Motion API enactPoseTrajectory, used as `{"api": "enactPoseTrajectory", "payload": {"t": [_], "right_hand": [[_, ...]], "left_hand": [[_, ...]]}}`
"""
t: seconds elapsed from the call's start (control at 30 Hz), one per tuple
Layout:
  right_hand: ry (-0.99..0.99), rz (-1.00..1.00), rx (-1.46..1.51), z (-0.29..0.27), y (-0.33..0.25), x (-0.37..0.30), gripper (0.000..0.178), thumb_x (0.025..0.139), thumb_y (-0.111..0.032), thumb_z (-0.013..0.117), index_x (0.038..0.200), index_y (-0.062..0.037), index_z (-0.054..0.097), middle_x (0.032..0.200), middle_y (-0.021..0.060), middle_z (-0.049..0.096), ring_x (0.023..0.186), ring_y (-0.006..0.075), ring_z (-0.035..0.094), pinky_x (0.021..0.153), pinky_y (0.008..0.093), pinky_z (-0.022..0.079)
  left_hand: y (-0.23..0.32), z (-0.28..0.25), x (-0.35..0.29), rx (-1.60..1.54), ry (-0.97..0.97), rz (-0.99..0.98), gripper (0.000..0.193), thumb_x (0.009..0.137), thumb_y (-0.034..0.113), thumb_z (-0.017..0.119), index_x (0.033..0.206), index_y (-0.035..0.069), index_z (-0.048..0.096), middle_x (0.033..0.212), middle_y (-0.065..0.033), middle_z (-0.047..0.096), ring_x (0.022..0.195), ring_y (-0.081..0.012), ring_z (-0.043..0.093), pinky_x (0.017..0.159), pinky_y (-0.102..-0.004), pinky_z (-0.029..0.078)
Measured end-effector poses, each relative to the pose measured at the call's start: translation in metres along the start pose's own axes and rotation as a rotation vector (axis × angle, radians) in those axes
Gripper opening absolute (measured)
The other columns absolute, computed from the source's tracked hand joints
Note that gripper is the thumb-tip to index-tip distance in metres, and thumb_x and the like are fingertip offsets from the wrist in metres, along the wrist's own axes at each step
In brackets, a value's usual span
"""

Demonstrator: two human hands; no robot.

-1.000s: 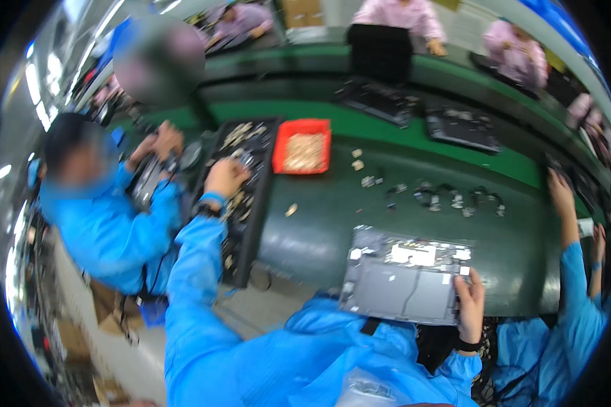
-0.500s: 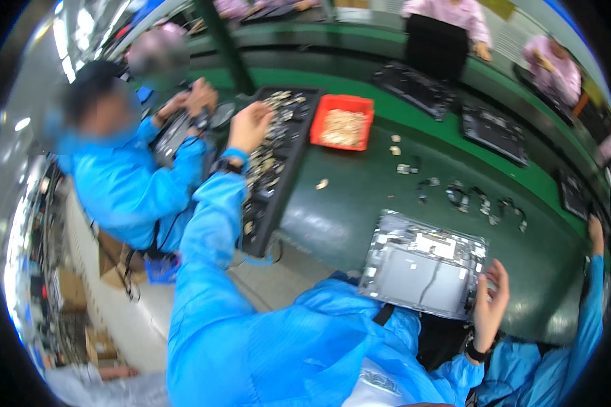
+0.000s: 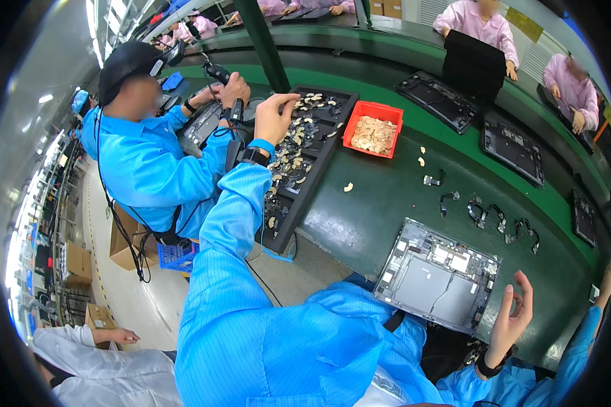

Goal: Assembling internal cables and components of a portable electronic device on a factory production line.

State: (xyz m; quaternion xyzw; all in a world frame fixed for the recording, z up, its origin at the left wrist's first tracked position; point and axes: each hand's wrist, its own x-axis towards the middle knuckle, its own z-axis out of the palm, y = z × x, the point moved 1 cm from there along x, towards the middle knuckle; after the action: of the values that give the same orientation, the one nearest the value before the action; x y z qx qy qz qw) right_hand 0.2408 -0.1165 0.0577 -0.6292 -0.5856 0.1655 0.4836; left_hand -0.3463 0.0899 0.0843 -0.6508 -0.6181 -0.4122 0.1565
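Green conveyor benching (image 3: 387,197) is curving across a busy assembly hall, with people in pink coats working at dark laptop shells along the far side and a co-worker in a blue coat (image 3: 149,169) sitting just to the person's left, handling a cabled tool. On the near edge an opened laptop base (image 3: 436,275) is lying flat with its silver plates and boards facing up, while a few small black cable pieces (image 3: 485,216) are lying scattered beyond it. The left hand (image 3: 273,119) is stretching out over a long black compartment tray (image 3: 305,159) filled with small pale parts, its fingers curling downward and pinching toward the upper compartments; whether a part is already between the fingertips cannot be told. Just beside the tray's far end, an orange bin (image 3: 375,129) is holding a heap of similar pale pieces. The right hand (image 3: 512,319) is hovering at the right edge of the laptop base, fingers spread apart and holding nothing. Judging by this, a part pickup appears to be the step in hand; the following move would call for a secure pinch on a single piece and a careful carry across to the open base.
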Motion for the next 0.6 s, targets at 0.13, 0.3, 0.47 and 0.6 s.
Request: {"api": "enactPoseTrajectory", "payload": {"t": [0.13, 0.3, 0.47, 0.6], "right_hand": [[-0.061, -0.116, 0.059, 0.016, -0.034, 0.013, 0.026, 0.095, -0.005, 0.063, 0.119, 0.0033, 0.066, 0.118, 0.0159, 0.068, 0.111, 0.0238, 0.063, 0.094, 0.0349, 0.047], [-0.169, -0.286, 0.064, 0.018, -0.076, 0.014, 0.018, 0.088, 0.003, 0.065, 0.105, 0.0033, 0.069, 0.103, 0.0168, 0.070, 0.102, 0.0285, 0.066, 0.094, 0.0371, 0.049], [-0.328, -0.287, 0.121, 0.045, -0.078, 0.011, 0.026, 0.088, -0.004, 0.073, 0.113, 0.0004, 0.071, 0.103, 0.0171, 0.072, 0.094, 0.0313, 0.070, 0.085, 0.0373, 0.054], [-0.468, -0.272, 0.161, 0.070, -0.089, -0.006, 0.048, 0.088, -0.015, 0.078, 0.131, -0.0002, 0.063, 0.116, 0.0204, 0.072, 0.105, 0.0348, 0.071, 0.091, 0.0403, 0.055]], "left_hand": [[0.024, 0.001, 0.007, -0.332, -0.026, -0.035, 0.017, 0.093, 0.008, 0.068, 0.106, 0.005, 0.078, 0.094, -0.0124, 0.076, 0.072, -0.0211, 0.073, 0.074, -0.0315, 0.056], [0.020, 0.023, -0.004, -0.469, -0.311, -0.207, 0.021, 0.094, 0.003, 0.069, 0.114, -0.004, 0.073, 0.096, -0.0089, 0.075, 0.086, -0.0136, 0.071, 0.076, -0.0263, 0.056], [0.127, -0.011, -0.033, -0.738, -0.499, -0.089, 0.014, 0.090, 0.001, 0.072, 0.103, -0.003, 0.076, 0.093, -0.0111, 0.076, 0.086, -0.0141, 0.071, 0.078, -0.0292, 0.058], [0.240, -0.059, -0.072, -0.904, -0.911, -0.048, 0.015, 0.089, 0.001, 0.075, 0.104, -0.002, 0.075, 0.101, -0.0112, 0.076, 0.091, -0.0161, 0.071, 0.081, -0.0292, 0.057]]}}
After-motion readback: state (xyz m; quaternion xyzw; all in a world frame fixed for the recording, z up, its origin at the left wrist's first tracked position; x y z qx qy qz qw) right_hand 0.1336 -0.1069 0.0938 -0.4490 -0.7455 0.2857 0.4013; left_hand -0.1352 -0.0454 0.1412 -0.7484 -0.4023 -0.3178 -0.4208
